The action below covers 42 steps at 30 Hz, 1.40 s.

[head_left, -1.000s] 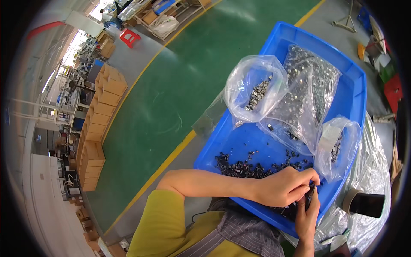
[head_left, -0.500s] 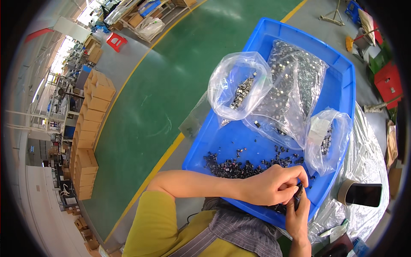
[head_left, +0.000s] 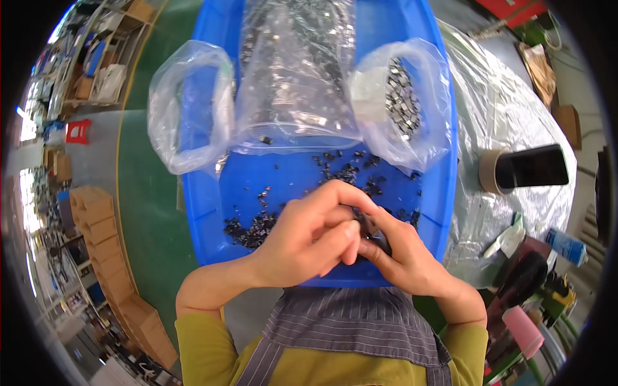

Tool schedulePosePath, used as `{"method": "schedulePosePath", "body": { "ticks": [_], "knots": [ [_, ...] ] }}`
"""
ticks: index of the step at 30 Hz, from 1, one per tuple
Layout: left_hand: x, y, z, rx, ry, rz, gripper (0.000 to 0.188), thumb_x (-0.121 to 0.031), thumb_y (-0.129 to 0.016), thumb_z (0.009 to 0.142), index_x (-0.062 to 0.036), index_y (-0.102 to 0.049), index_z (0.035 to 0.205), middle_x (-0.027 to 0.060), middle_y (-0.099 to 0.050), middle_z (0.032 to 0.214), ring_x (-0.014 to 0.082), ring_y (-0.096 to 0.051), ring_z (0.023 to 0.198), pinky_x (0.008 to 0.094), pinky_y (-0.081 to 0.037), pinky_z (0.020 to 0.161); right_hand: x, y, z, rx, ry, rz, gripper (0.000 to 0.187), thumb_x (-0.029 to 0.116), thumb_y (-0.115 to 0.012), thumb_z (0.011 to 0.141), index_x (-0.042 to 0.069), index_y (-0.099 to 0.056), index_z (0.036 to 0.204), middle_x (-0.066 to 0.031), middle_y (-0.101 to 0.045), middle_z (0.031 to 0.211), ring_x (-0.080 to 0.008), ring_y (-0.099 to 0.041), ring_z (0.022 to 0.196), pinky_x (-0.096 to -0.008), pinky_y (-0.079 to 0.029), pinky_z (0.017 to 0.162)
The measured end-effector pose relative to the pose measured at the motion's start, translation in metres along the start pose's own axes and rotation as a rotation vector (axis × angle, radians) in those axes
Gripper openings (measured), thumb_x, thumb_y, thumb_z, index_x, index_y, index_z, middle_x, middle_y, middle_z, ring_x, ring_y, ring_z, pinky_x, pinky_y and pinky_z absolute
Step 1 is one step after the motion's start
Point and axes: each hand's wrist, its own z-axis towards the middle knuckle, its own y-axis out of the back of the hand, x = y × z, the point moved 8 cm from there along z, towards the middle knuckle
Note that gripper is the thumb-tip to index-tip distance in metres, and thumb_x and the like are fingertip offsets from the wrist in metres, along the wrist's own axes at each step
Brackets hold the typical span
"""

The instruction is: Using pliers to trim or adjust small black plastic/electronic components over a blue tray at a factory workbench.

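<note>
One blue tub [head_left: 254, 170]; three clear bags [head_left: 296, 106], at its left, right and far edges; two hands [head_left: 309, 241]; one smartphone [head_left: 537, 168]; one tape roll [head_left: 488, 172]; black parts [head_left: 251, 231] uncountable.

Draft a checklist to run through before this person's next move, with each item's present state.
1. Both hands over the blue tray: ok, left hand and right hand are close together above its near end.
2. Dark item in the right hand's grasp: ok.
3. Left fingers' grip on it: cannot tell, contact is partly hidden.
4. Right-side clear bag open: ok, small parts show inside.
5. Large clear bag sealed: cannot tell.
6. Phone outside the tray: ok.
</note>
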Motion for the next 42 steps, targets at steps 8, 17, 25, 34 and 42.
{"method": "schedulePosePath", "body": {
  "ticks": [8, 17, 25, 34, 42],
  "knots": [
    [0.016, -0.004, 0.005, 0.097, 0.218, -0.498, 0.028, -0.014, -0.041, 0.096, -0.0012, -0.043, 0.120, 0.0109, -0.058, 0.068, 0.0100, -0.042, 0.038, 0.0195, -0.032, 0.038, -0.002, 0.004, 0.000, -0.018, 0.024, 0.012, 0.032, 0.011, -0.061, 0.088, 0.001, -0.047, 0.115, -0.0155, -0.052, 0.100, -0.0322, -0.053, 0.093, -0.0390, -0.043, 0.082],
    [0.021, -0.008, 0.002, 0.142, 0.222, -0.703, 0.029, -0.014, -0.040, 0.097, -0.0015, -0.040, 0.123, 0.0130, -0.059, 0.070, 0.0117, -0.041, 0.035, 0.0212, -0.034, 0.036, 0.004, 0.005, 0.001, -0.077, 0.092, -0.071, 0.034, 0.009, -0.063, 0.085, 0.001, -0.048, 0.114, -0.0141, -0.051, 0.101, -0.0316, -0.050, 0.096, -0.0392, -0.041, 0.084],
    [0.022, -0.010, 0.001, 0.184, 0.217, -0.704, 0.030, -0.014, -0.039, 0.097, -0.0013, -0.040, 0.124, 0.0146, -0.061, 0.073, 0.0121, -0.045, 0.035, 0.0204, -0.036, 0.036, 0.009, 0.008, -0.001, -0.123, 0.142, -0.195, 0.029, 0.005, -0.067, 0.080, 0.001, -0.050, 0.103, -0.0130, -0.054, 0.094, -0.0333, -0.053, 0.088, -0.0403, -0.044, 0.077],
    [0.020, -0.014, 0.003, 0.184, 0.169, -0.689, 0.026, -0.009, -0.037, 0.096, 0.0015, -0.035, 0.121, 0.0192, -0.061, 0.071, 0.0146, -0.044, 0.033, 0.0217, -0.036, 0.031, 0.009, 0.007, -0.004, -0.129, 0.154, -0.184, 0.028, 0.003, -0.067, 0.078, 0.002, -0.050, 0.101, -0.0132, -0.055, 0.093, -0.0341, -0.054, 0.087, -0.0408, -0.045, 0.075],
    [0.017, -0.015, 0.002, 0.220, 0.156, -0.650, 0.033, -0.019, -0.042, 0.097, 0.0012, -0.038, 0.123, 0.0169, -0.062, 0.075, 0.0141, -0.052, 0.041, 0.0210, -0.042, 0.040, 0.007, 0.006, -0.005, -0.134, 0.153, -0.181, 0.027, 0.000, -0.067, 0.077, 0.003, -0.050, 0.098, -0.0128, -0.055, 0.090, -0.0344, -0.055, 0.084, -0.0413, -0.045, 0.072]
  ]
}}
